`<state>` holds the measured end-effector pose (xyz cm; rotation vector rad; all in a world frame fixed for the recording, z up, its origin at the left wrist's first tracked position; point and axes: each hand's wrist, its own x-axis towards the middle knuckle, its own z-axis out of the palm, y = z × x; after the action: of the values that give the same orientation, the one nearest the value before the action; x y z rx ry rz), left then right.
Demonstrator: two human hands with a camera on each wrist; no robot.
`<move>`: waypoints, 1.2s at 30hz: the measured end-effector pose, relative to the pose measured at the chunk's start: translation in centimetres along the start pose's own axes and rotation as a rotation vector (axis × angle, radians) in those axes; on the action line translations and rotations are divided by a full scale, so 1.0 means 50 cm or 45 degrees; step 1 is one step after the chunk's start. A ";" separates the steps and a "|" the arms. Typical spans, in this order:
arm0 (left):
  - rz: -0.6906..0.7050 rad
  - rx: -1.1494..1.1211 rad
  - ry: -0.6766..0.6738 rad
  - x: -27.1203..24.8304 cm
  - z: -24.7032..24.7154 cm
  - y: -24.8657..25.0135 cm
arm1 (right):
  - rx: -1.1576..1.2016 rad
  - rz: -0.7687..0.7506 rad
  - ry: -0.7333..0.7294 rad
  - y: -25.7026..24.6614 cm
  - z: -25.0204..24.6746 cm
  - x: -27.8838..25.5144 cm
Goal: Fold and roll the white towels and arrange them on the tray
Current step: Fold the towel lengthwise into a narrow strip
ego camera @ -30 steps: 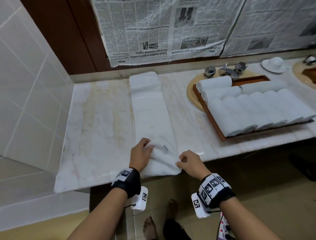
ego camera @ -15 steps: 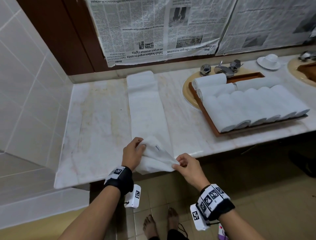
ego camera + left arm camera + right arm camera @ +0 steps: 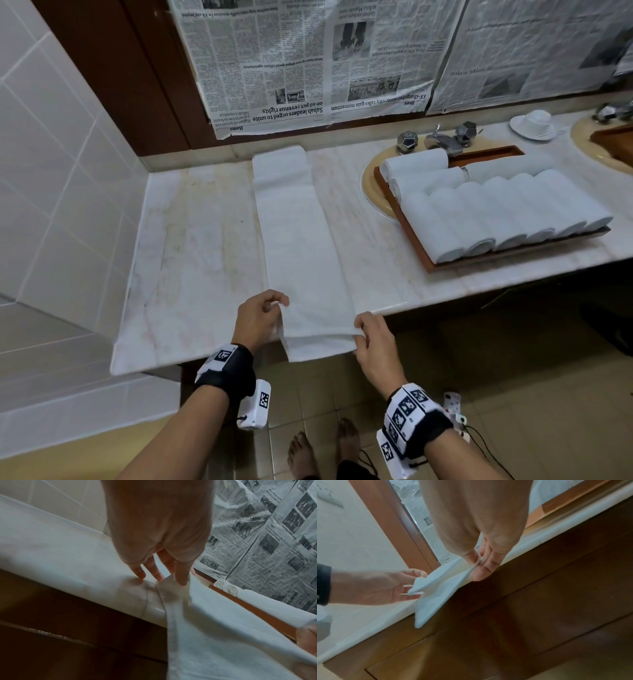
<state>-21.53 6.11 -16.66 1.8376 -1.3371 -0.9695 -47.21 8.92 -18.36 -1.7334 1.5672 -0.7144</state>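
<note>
The folded towel (image 3: 301, 246) lies as a long strip on the counter (image 3: 191, 246), its near end draped over the edge and pinched between the left hand (image 3: 257, 318) and right hand (image 3: 373, 342). An uneven pull could skew the strip and spoil the roll. Beyond the right hand, the tray (image 3: 414, 240) already holds a full row of rolled towels (image 3: 496, 212).

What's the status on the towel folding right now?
Both hands pinching: left hand and right hand on near corners of the towel. Towel flat along the counter, near end overhanging. Tray nearly full.
</note>
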 end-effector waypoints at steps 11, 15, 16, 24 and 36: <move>-0.007 0.040 -0.247 -0.040 -0.010 -0.001 | 0.322 0.267 -0.113 0.051 -0.008 -0.027; 0.072 0.225 -0.350 -0.037 -0.010 -0.012 | 0.263 0.357 -0.101 0.043 -0.012 -0.020; 0.063 0.229 -0.365 -0.038 -0.010 -0.013 | 0.239 0.357 -0.094 0.038 -0.013 -0.018; 0.286 0.369 -0.103 -0.010 0.018 -0.036 | -0.392 -0.165 -0.010 -0.048 0.003 0.043; -0.039 0.977 -0.209 0.004 0.043 -0.059 | -0.931 -0.168 -0.358 0.000 0.055 0.152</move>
<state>-21.93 6.50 -20.29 2.3636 -1.9743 -0.6685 -44.14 1.74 -20.41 -2.3443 1.6264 0.0884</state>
